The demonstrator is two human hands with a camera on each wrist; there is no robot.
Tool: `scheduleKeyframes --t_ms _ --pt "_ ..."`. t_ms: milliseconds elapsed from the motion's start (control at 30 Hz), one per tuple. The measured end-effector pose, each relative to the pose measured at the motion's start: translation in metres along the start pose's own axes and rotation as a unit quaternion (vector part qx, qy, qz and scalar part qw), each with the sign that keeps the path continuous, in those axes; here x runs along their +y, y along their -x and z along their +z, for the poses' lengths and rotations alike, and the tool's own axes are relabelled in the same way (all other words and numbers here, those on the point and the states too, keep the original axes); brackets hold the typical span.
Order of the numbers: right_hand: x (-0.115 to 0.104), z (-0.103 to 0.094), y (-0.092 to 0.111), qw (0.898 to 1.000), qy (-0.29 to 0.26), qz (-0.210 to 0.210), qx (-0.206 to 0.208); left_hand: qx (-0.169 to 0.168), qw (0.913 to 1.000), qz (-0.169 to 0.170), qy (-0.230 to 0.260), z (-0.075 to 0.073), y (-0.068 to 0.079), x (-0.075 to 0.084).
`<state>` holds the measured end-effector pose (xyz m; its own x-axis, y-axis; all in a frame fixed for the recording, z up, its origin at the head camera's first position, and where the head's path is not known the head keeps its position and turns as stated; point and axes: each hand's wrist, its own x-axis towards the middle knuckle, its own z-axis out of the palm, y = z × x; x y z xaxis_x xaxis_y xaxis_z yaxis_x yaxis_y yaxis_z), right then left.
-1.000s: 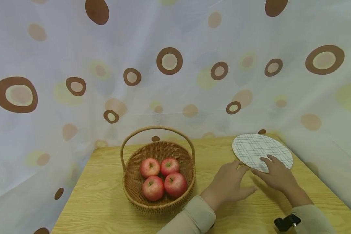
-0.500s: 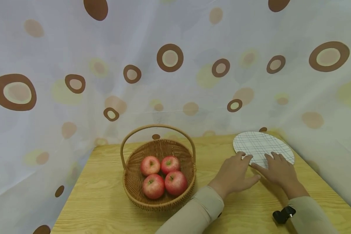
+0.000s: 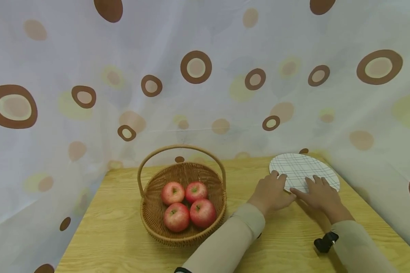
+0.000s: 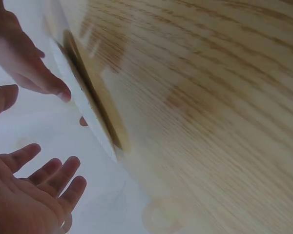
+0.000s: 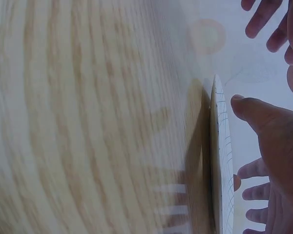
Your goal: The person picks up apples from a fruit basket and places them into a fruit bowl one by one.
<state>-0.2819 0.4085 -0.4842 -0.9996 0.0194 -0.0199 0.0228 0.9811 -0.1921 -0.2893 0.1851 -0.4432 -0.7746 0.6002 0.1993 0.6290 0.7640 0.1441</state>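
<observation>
A white round plate with thin crossing blue lines lies at the back right of the wooden table. My left hand is at its near left edge, fingers relaxed and slightly apart. Over the plate's near side is my right hand, with fingers spread and its thumb toward the left hand. In the left wrist view the left hand shows loosely bent fingers with nothing between them. The right wrist view has the plate almost edge-on, a gap between it and the right hand's thumb.
Left of the hands stands a brown wicker basket with a tall arched handle. Several red apples lie in it. A pale cloth with brown and yellow rounds hangs behind the wooden table and along its sides.
My left hand has moved away from me, up to the plate's near edge. My right hand's fingers have spread over the plate. Basket and apples stay put; the head view has shifted slightly.
</observation>
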Motion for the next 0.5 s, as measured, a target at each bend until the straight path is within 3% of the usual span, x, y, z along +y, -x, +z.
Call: scheduleKeyframes --t_ms 333,500 --pt "-0.002 -0.008 -0.013 0.999 -0.011 0.006 -0.032 0.027 0.9993 -0.004 -0.026 0.009 -0.022 -0.010" --pt "0.003 -0.002 -0.012 0.998 -0.018 0.017 -0.066 -0.002 0.9997 -0.014 -0.019 0.020 -0.021 -0.011"
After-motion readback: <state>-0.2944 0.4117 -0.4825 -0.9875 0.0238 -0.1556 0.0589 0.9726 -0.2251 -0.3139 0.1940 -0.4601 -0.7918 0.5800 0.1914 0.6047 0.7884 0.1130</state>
